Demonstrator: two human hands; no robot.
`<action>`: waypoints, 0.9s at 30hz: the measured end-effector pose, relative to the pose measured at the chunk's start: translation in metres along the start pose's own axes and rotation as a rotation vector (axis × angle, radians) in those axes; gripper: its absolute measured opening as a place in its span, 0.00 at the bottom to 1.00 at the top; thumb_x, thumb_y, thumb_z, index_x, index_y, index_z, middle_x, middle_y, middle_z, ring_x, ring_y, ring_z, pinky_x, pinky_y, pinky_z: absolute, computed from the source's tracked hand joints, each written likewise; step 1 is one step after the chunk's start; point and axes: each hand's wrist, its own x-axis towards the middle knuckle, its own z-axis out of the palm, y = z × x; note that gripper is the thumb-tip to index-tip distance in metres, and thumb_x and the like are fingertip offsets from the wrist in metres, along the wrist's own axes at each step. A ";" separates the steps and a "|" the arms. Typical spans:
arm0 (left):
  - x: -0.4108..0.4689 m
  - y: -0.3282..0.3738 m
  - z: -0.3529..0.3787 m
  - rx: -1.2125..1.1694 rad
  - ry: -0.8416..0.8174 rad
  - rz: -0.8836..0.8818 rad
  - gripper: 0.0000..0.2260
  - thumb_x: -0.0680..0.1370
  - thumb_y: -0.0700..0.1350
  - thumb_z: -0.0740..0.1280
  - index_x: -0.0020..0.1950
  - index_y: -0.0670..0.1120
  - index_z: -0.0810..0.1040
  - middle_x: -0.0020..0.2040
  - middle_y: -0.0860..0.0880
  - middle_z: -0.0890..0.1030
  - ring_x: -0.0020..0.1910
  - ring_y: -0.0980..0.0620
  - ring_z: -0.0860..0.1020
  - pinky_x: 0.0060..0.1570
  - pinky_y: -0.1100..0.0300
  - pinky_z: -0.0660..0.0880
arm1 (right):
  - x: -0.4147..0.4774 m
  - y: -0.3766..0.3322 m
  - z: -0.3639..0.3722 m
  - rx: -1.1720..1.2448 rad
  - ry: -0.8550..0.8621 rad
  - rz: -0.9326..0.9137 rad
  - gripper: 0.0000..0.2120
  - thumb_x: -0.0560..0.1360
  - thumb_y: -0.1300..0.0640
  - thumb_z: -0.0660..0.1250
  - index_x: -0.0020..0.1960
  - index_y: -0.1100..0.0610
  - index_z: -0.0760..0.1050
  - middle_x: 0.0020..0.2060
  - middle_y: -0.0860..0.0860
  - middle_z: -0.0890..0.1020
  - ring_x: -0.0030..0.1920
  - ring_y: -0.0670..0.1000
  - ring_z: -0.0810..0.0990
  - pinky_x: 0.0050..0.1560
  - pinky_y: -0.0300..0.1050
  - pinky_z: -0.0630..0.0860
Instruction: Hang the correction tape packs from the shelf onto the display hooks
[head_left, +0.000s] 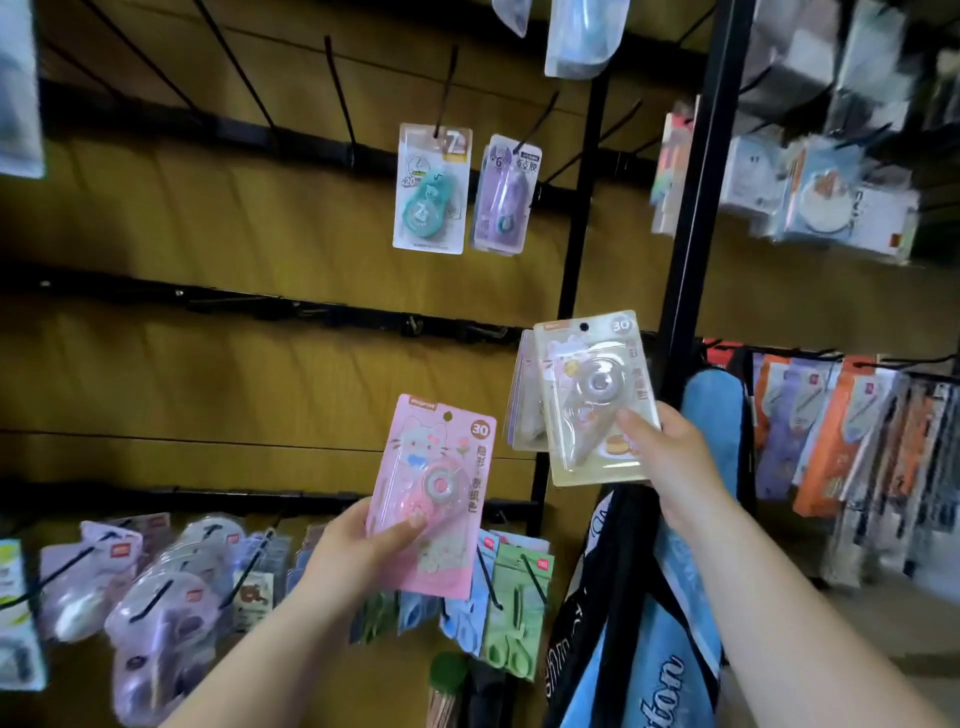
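Note:
My left hand grips a pink correction tape pack by its lower edge, thumb on the front. My right hand holds a small stack of packs, a pale yellow pack in front and others behind it. Both are raised before a wooden display wall with black hooks. A teal pack and a purple pack hang on upper hooks. Bare hooks stick out to their left, and a rail of short bare hooks runs at mid height.
Several packaged goods hang on the lowest row at left. A black upright post divides the wall from a right-hand rack of stationery. Blue and black bags hang below my right hand.

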 end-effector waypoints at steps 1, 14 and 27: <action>0.004 0.000 0.000 0.006 -0.004 0.003 0.05 0.74 0.41 0.67 0.48 0.47 0.77 0.44 0.48 0.84 0.35 0.54 0.83 0.28 0.67 0.77 | 0.004 0.001 0.001 -0.009 0.006 0.003 0.08 0.77 0.60 0.60 0.44 0.48 0.73 0.39 0.44 0.77 0.42 0.45 0.75 0.51 0.44 0.71; 0.028 -0.011 0.007 0.028 -0.038 -0.030 0.10 0.74 0.43 0.66 0.55 0.44 0.76 0.49 0.45 0.83 0.47 0.45 0.82 0.44 0.55 0.79 | 0.030 0.025 -0.007 0.041 0.084 0.053 0.09 0.77 0.59 0.61 0.42 0.48 0.74 0.40 0.48 0.79 0.42 0.50 0.77 0.39 0.41 0.71; 0.032 -0.013 0.011 0.023 -0.051 -0.026 0.07 0.74 0.44 0.66 0.51 0.48 0.77 0.50 0.46 0.84 0.48 0.45 0.83 0.50 0.51 0.78 | 0.039 0.039 0.014 0.003 0.098 0.148 0.04 0.77 0.57 0.61 0.49 0.56 0.73 0.36 0.49 0.76 0.35 0.47 0.75 0.20 0.34 0.73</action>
